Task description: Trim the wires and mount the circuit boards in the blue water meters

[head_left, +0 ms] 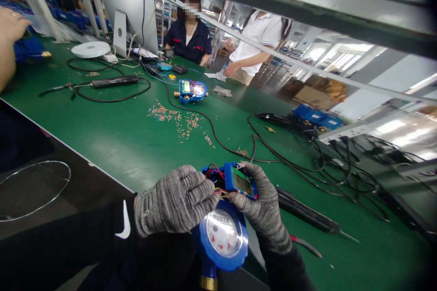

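Note:
A blue water meter (223, 232) with a round clear dial and a brass end sits at the table's front edge, tilted toward me. Its display module (242, 182), a blue frame with a small screen and green circuit board, is lifted from the housing. My right hand (262, 209), in a grey knit glove, grips this module between thumb and fingers. Thin red, black and yellow wires (218, 170) run between module and housing. My left hand (177, 200), gloved likewise, has its fingers bent and pressed together at the wires; the fingertips partly hide what they pinch.
Another meter (193, 91) lies farther back near scattered small screws (174, 118). A black electric screwdriver (307, 211), red-handled pliers (307, 245) and tangled cables (327, 173) lie right. A soldering iron (114, 82) and monitor (129, 9) stand left. People (189, 36) are across the table.

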Tool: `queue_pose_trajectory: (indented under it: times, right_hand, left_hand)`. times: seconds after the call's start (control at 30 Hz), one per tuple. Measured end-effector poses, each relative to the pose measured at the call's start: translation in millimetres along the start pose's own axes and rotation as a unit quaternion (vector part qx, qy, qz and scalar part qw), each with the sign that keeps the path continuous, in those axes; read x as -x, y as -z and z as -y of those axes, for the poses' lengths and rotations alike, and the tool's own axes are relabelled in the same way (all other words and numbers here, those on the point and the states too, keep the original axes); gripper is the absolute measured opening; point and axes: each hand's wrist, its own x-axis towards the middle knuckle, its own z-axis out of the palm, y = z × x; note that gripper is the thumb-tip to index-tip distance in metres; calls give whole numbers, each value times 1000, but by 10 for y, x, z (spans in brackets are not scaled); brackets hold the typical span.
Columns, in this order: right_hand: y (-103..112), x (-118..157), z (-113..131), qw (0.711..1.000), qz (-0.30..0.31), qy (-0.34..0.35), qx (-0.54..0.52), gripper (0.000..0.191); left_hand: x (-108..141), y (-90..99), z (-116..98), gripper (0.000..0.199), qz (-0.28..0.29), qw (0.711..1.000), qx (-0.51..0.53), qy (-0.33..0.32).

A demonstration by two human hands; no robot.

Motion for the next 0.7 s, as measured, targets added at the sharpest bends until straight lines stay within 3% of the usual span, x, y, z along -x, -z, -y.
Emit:
queue_pose_trajectory:
  times: [0.1, 0.23, 0.43, 0.63, 0.7]
  right_hand:
    - [4, 7, -7, 1000, -3, -2, 0, 57]
    - [6, 17, -2, 1000, -9, -6, 0, 58]
    - [-15, 11, 15, 1000, -18, -9, -3, 59]
    - [-60, -7, 34, 1000, -11, -8, 0, 61]
    - [-70, -11, 41, 1000, -10, -5, 0, 61]
  left_hand:
    - [-49, 2, 108, 25, -3, 999, 11, -50]
    - [-55, 54, 217, 23, 61, 996, 49, -53]
    - [-174, 179, 263, 24, 22, 991, 27, -131]
    - [-382, 222, 268, 11, 173, 982, 32, -72]
    - [-364, 180, 268, 12, 191, 978, 65, -51]
